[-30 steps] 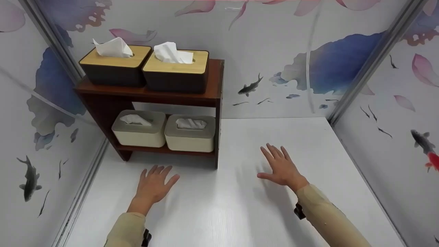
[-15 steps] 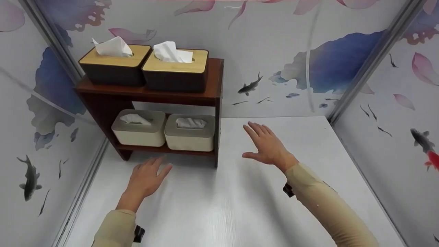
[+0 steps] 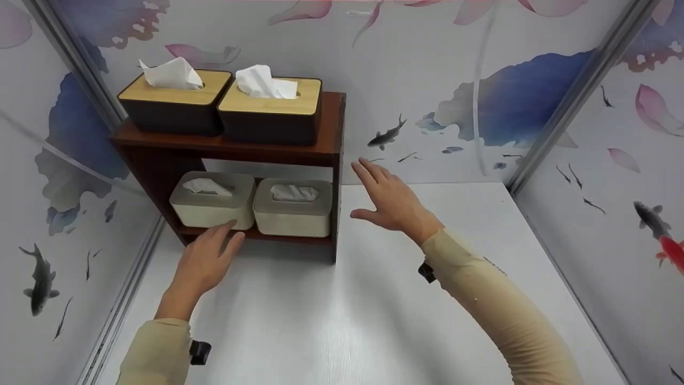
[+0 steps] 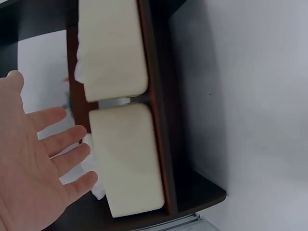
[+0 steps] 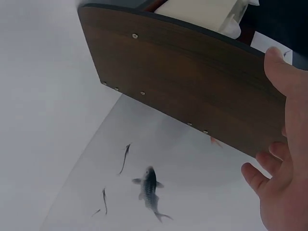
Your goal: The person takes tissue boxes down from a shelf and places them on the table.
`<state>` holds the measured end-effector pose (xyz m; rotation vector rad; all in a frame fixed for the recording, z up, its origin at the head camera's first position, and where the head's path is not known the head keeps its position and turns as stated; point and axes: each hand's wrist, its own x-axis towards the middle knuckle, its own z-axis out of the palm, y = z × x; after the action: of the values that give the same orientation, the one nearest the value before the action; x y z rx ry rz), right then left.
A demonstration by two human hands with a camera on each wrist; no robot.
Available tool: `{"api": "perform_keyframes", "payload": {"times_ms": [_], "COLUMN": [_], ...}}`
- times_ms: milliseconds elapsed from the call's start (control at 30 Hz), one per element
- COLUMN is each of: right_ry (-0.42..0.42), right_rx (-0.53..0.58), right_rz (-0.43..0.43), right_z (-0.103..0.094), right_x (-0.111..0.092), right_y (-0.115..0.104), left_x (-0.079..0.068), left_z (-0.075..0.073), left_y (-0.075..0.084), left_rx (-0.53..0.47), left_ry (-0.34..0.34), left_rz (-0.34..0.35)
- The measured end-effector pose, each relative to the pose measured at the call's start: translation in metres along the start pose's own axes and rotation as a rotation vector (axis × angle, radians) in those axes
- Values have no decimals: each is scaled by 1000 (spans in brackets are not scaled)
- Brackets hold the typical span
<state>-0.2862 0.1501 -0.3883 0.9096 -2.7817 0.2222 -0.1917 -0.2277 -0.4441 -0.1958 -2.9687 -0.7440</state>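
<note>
A reddish-brown wooden rack [image 3: 332, 120] with two tiers stands at the back left. On its top sit two dark tissue boxes with bamboo lids, a left one [image 3: 173, 115] and a right one [image 3: 267, 125]. Its lower tier carries two cream tissue boxes, a left one [image 3: 214, 214] and a right one [image 3: 293, 222]. My left hand [image 3: 203, 262], fingers extended, hovers in front of the lower left box and holds nothing. To the right of the rack's side panel [image 5: 183, 77], my right hand [image 3: 394, 203] has its fingers spread and holds nothing; contact with the panel is not visible.
The white tabletop [image 3: 299, 321] lies under the rack and hands. Printed panels with fish and petals enclose it: a back wall [image 3: 417, 64], a left wall [image 3: 26, 176] and a right wall [image 3: 604, 256]. White tissue [image 3: 171, 74] sticks up from the top left box.
My right hand has moved forward and left, up beside the rack's right side. My left hand has moved left and a little forward. The rack and boxes have not moved.
</note>
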Motion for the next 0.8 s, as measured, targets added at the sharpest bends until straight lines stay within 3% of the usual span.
{"api": "perform_keyframes", "payload": {"times_ms": [200, 433, 800], "right_ry": [0, 51, 133], "right_rx": [-6, -31, -35], "right_rz": [25, 26, 21], "right_z": [-16, -29, -37], "right_x": [15, 27, 40], "right_y": [-10, -18, -31], "left_x": [4, 10, 23], "left_z": [-26, -58, -92], "left_y": [-2, -6, -22], "left_rx": [-60, -43, -120], "left_ry": [41, 127, 327], "left_rz": [-27, -49, -75]}}
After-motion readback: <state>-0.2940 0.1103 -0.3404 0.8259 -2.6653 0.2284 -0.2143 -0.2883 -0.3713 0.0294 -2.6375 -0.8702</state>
